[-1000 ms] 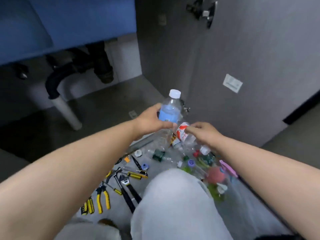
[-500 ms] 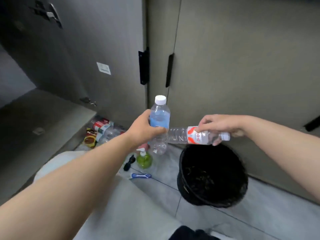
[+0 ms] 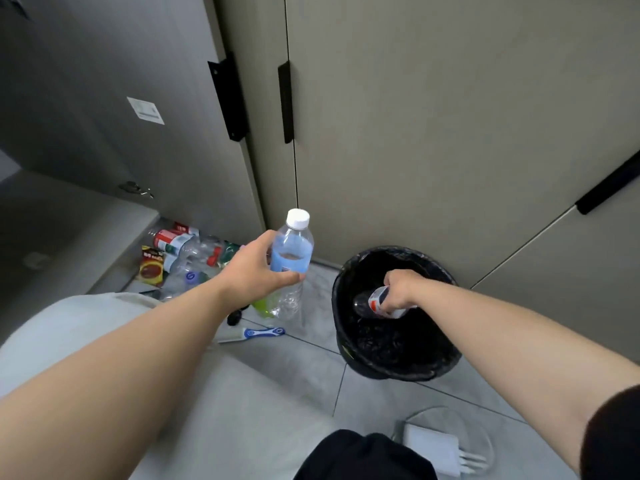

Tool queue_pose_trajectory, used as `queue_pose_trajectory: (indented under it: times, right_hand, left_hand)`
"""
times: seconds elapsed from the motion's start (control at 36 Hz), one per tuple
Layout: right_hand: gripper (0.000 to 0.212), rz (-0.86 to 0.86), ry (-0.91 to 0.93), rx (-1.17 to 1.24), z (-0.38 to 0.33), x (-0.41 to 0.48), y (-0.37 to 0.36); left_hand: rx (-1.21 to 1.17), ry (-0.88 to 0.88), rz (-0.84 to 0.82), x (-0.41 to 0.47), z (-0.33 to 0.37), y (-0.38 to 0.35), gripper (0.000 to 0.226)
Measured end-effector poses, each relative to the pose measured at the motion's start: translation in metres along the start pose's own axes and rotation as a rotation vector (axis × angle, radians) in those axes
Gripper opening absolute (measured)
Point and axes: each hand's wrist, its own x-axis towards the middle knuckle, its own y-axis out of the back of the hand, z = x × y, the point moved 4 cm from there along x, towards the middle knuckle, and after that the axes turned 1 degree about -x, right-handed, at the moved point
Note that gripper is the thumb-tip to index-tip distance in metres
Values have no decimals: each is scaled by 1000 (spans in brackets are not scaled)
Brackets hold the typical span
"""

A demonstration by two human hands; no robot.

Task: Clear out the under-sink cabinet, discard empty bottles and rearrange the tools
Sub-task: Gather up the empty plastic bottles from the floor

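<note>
Right hand holds red-label bottle down inside black bin

Tall beige doors fill the upper right of the frame, shut, with a black vertical handle at their left edge and a slanted black handle at the far right. A white label sits in the upper left. Grey floor tiles run across the lower middle. A blue-and-white brush-like item lies flat at centre, a small black object just beside it. A white charger lies at the bottom right, its thin cable looped around it.
</note>
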Motion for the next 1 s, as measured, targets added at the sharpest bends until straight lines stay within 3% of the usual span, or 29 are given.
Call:
queue_pose_trajectory:
  times: [0.14, 0.36, 0.56, 0.64, 0.67, 0.72, 0.81, 0.86, 1.0]
  right_hand:
    - [69, 179, -3, 97, 3, 28, -23]
    - [44, 269, 82, 251, -7, 49, -37]
    - [50, 265, 96, 217, -11, 41, -27]
    - [26, 333, 135, 251, -18, 23, -5]
    - [19, 360, 174, 326, -22, 14, 5]
    - [26, 377, 307, 542, -35, -9, 25]
    - [39, 154, 578, 910, -55, -47, 51]
    - [48, 31, 712, 954, -67, -69, 65]
    - [20, 412, 794, 863, -88, -96, 89]
  left_hand:
    - [-4, 2, 40, 2, -4, 5, 50]
    - [-24, 20, 13, 8, -7, 5, 53]
    - [-65, -22, 4, 13, 0, 0, 49]
    - [-45, -64, -15, 15, 5, -3, 48]
    - [-30, -80, -15, 16, 6, -3, 47]
    - [-19, -105, -13, 16, 8, -5, 46]
    - [-38, -125, -28, 16, 11, -8, 48]
    - [-68, -144, -48, 15, 14, -11, 52]
    - [-118, -210, -65, 8, 27, -13, 52]
